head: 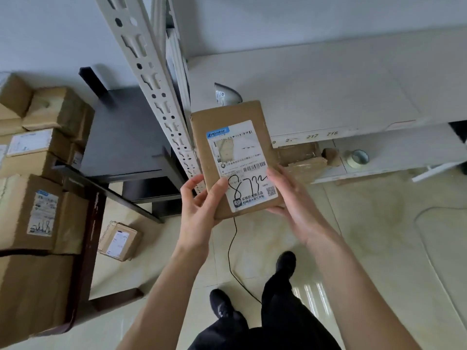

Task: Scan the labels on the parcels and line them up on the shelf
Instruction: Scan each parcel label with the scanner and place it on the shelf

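Observation:
A flat brown cardboard parcel (227, 117) is held up in front of the white shelf (316, 79). Its white shipping label (238, 157) faces me, with barcodes and a handwritten black number. My left hand (199, 213) grips the parcel's lower left corner, thumb on the label. My right hand (293, 198) holds the lower right edge, fingers curled under it. A grey scanner-like device (226, 94) lies on the shelf just behind the parcel's top edge, mostly hidden.
The shelf's perforated white upright (151, 79) stands left of the parcel. Several labelled boxes (38, 152) are stacked on a dark table at left. A small parcel (120, 242) lies on the floor. A lower shelf holds a taped box (300, 157) and a tape roll (357, 159).

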